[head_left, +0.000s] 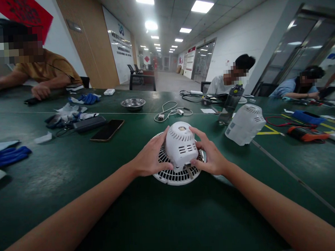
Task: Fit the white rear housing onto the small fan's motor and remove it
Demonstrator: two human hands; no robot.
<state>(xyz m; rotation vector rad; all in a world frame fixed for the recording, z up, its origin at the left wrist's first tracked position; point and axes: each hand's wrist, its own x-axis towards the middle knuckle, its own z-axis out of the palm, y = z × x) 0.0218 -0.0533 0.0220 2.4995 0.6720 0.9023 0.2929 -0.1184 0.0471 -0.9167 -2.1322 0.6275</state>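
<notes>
A white, slotted fan motor housing [182, 143] sits over a round white fan grille [170, 176] on the green table in front of me. My left hand [152, 154] grips the housing's left side, thumb low at the front and fingers up along the side. From the right, my right hand [211, 153] holds it too, with fingers near the top and thumb at the lower front edge. A small metallic part [189, 171] shows below the housing near my right thumb. The grille's middle is hidden beneath the housing.
Left of my hands lie a phone [107, 130], a dark case [90, 124] and gloves [67, 114]. Beyond are a metal bowl [133, 103] and a white cable [172, 112]. To the right stand another white housing [245, 124], a bottle [230, 103] and an orange-black meter [307, 134]. Several people sit around.
</notes>
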